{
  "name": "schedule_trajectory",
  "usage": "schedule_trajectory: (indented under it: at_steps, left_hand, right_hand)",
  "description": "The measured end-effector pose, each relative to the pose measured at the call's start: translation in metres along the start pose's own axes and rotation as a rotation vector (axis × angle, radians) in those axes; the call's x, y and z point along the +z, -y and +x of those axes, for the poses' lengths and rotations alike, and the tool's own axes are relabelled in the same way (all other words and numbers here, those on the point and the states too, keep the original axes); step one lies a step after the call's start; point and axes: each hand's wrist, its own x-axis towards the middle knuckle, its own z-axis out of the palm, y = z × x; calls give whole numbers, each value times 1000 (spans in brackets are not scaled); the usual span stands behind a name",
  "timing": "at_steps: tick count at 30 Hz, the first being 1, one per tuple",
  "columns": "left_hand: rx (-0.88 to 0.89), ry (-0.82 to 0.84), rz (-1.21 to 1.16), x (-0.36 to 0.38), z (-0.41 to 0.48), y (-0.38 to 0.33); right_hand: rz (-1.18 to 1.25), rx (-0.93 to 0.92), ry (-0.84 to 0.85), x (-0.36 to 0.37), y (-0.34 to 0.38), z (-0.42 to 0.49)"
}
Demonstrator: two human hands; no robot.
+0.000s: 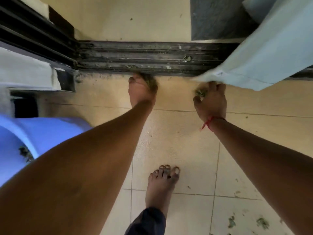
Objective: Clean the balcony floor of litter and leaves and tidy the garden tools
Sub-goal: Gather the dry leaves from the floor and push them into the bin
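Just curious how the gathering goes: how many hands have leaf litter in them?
2. The left hand grips a clump by the dark door track; the right hand pinches green bits beside the pale curtain.

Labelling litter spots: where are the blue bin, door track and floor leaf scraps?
blue bin (55, 129), head view, its outer wall.
door track (152, 55), head view, middle black rail.
floor leaf scraps (262, 223), head view, largest green scrap.

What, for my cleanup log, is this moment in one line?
left hand on leaf clump by door track | right hand pinching leaf bits | blue bucket at left | loose leaves on floor
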Motion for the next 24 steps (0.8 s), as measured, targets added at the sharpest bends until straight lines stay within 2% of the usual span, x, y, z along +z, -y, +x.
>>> schedule_trajectory:
  at_steps: [3,6,11,16,19,24]
  left_hand:
    - [77,-40,-54,15,-10,-1]
    - [63,-24,-38,17,-11,-9]
    - [101,111,-32,13,-31,-18]
    - [27,170,-208,-18,-79,-7]
    - [-6,118,-237,-56,-122,9]
    - [-170,-185,-478,-173,-199,50]
  right_hand:
    - [85,-116,19,7,25,1]
    - [73,-206,64,13,45,6]
    - [19,-267,126,16,65,4]
    - [199,-149,198,0,72,-38]
    - [348,-133,223,-25,91,-87]
    - [502,-252,273,-70,169,-190]
